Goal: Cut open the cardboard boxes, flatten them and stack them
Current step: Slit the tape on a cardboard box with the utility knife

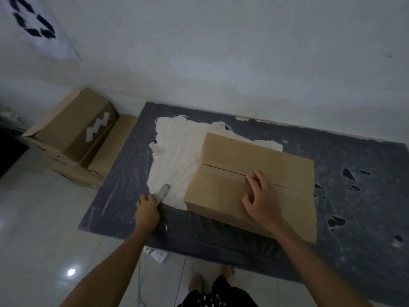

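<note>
A closed brown cardboard box [232, 160] stands on a dark worn table [354, 196], its two top flaps meeting at a seam that runs left to right. My right hand [261, 196] rests on the box top with its fingertips curled at the seam near the middle. To the left of the box, my left hand [147, 210] grips a grey cutter [162, 191], whose tip lies on the pale bare patch of the table top.
Left of the table, several flattened boxes [73, 134] lie stacked on the floor against the white wall [221, 52]. A white power strip [158, 255] and its cable lie on the tiled floor under the table's near edge. My feet show below.
</note>
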Available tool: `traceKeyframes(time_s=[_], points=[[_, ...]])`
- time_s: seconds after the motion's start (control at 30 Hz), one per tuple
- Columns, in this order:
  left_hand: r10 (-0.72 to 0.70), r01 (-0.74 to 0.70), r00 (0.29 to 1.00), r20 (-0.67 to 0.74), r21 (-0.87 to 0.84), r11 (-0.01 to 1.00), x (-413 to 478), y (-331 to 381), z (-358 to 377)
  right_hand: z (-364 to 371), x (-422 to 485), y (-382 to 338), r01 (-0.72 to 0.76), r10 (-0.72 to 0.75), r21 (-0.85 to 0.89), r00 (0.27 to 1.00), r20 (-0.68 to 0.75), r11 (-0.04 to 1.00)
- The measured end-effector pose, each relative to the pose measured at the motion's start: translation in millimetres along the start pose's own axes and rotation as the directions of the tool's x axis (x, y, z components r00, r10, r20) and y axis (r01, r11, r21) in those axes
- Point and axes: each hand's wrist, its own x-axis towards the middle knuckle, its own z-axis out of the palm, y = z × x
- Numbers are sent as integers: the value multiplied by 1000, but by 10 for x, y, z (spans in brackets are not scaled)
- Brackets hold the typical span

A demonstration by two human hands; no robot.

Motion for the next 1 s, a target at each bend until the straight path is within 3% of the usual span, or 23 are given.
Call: traceKeyframes(time_s=[0.07,0.13,0.2,0.33,0.4,0.47,0.5,0.53,0.67,0.77,0.83,0.9,1.0], points=[[-6,4,1000,-22,-81,997,3,18,-9,4,-10,32,27,-27,-23,999,18,999],[-50,36,998,-49,-265,964,-30,106,-85,-30,-8,39,27,-26,-24,999,28,999],[-98,51,992,-75,-476,878,-153,297,-261,-83,-2,-14,-15,14,32,999,37,999],[-27,-106,987,-156,-777,621,-527,832,-598,-257,52,-265,-3,-6,328,1000,28,945],[24,-143,988,-151,-856,496,-650,1096,-651,-354,140,-486,-171,48,558,972,228,812],[70,-125,992,-105,-897,425,-722,1347,-622,-372,257,-674,-417,58,691,876,479,590],[108,-127,990,-90,-899,419,-760,1476,-604,-355,311,-730,-466,38,715,850,526,521],[158,-152,983,-90,-886,439,-791,1582,-573,-341,354,-760,-462,15,720,846,533,518],[323,-384,919,-224,-692,612,-763,1788,-447,-380,460,-687,-358,-15,646,868,497,674],[255,-413,905,-341,-555,722,-597,1748,-422,-483,552,-539,-357,5,638,875,484,682],[171,-389,896,-410,-539,747,-437,1688,-391,-574,612,-442,-405,-22,671,847,531,621],[117,-303,926,-359,-524,796,-273,1640,-359,-679,671,-346,-420,-100,646,786,610,637],[137,-215,974,-180,-544,811,-80,1653,-371,-693,746,-287,-247,-161,511,762,627,823]])
